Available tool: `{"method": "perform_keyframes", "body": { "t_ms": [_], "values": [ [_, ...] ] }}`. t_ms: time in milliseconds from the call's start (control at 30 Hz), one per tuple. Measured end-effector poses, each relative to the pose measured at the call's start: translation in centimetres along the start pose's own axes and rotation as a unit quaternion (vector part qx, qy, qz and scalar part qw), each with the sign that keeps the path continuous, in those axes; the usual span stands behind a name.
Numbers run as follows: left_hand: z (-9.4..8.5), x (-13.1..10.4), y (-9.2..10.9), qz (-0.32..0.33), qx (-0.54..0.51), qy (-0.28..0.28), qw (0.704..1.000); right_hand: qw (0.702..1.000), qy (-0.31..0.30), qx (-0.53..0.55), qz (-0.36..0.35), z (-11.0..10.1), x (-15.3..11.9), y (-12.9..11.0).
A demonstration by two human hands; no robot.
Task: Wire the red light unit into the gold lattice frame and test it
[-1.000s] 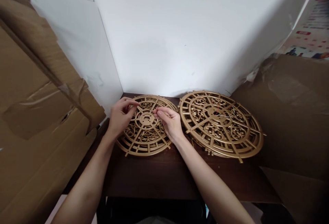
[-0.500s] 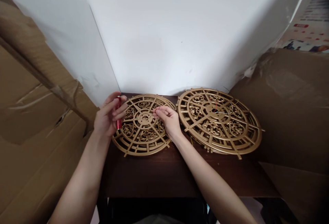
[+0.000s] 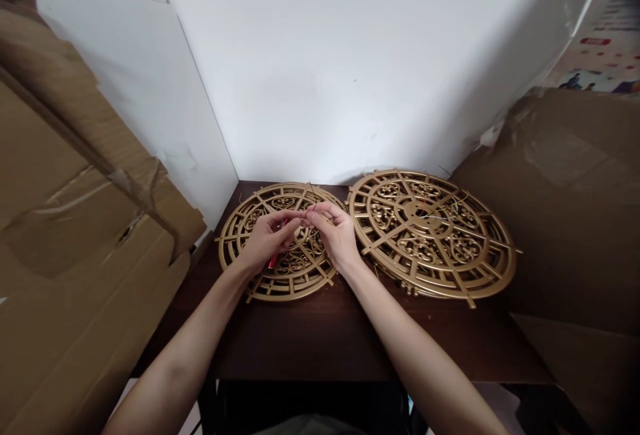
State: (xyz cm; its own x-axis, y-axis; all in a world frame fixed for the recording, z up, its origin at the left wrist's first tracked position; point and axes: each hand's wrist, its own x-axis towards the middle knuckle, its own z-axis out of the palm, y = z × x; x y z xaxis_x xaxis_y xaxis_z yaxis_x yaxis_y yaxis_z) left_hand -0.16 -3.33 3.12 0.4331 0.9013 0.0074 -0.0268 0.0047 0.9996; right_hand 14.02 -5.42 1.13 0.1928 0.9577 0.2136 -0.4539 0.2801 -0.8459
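My left hand (image 3: 265, 240) is closed around a red, shiny cylinder (image 3: 273, 261), most of it hidden under the palm. Its thumb and forefinger meet the fingertips of my right hand (image 3: 337, 232). A thin dark wire (image 3: 311, 190) sticks up from the pinch of my right hand; its other end is hidden. Both hands hover over the left gold openwork disc (image 3: 290, 297), round with scrollwork and spokes. Beside it lies a second gold disc (image 3: 409, 210), on top of a stack, with yellow, red and white wires (image 3: 444, 207) near its hub.
The discs rest on a dark brown table (image 3: 320, 335). A white wall (image 3: 325, 88) rises behind them. Cardboard sheets stand close on the left (image 3: 65, 242) and right (image 3: 565, 222), flanking the work area.
My left hand has moved right and inward, bringing its fingertips to those of my right hand. The red cylinder has gone with it and tilted. The right hand stays nearly in place.
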Motion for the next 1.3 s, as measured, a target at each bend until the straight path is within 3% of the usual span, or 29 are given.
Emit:
{"method": "perform_keyframes", "body": {
  "t_ms": [367, 600, 767, 1100, 1300],
  "values": [
    [0.2, 0.3, -0.8, -0.003, -0.053, 0.030, 0.998, 0.994, -0.014, 0.097, 0.054, 0.3, -0.1, -0.6],
    [0.0, 0.4, -0.8, -0.011, -0.078, 0.019, 0.997, 0.999, 0.036, -0.030, 0.025, 0.2, -0.1, 0.2],
    [0.0, 0.4, -0.7, -0.022, -0.065, 0.007, 0.998, 0.998, 0.007, -0.061, 0.021, 0.5, -0.3, 0.1],
    [-0.2, 0.1, -0.7, -0.005, 0.043, -0.061, 0.997, 0.999, 0.038, 0.008, -0.010, 0.9, -0.6, -0.4],
    [-0.3, 0.0, -0.8, 0.001, 0.066, -0.053, 0.996, 0.999, 0.048, 0.000, -0.005, 1.4, -1.1, -1.2]
  ]
}}
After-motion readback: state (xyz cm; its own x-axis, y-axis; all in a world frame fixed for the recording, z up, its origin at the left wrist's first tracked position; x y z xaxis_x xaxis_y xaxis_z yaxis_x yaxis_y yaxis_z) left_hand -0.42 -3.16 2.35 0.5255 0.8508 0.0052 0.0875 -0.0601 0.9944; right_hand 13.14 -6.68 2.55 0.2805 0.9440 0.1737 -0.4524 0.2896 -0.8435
